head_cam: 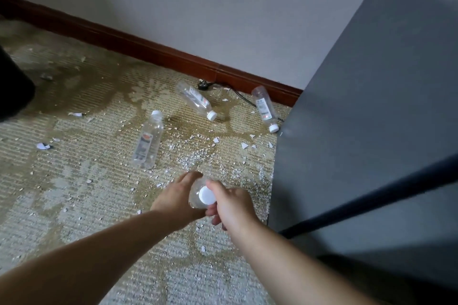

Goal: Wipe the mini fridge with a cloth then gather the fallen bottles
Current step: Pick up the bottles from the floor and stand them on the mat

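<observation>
Left of the mini fridge (371, 106), my left grip (177, 197) and right grip (231, 202) curl round an upright water bottle (206, 195). Nearest fallen bottle (148, 142) lies far-left, closer to my left grip, long axis near-to-far, cap far.

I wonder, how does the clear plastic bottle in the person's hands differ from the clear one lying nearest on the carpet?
The held clear plastic bottle is upright, cap toward the camera; the lying clear plastic bottle rests on its side. The left hand and right hand grip the held bottle; nothing touches the lying bottle. Both have white caps.
</observation>
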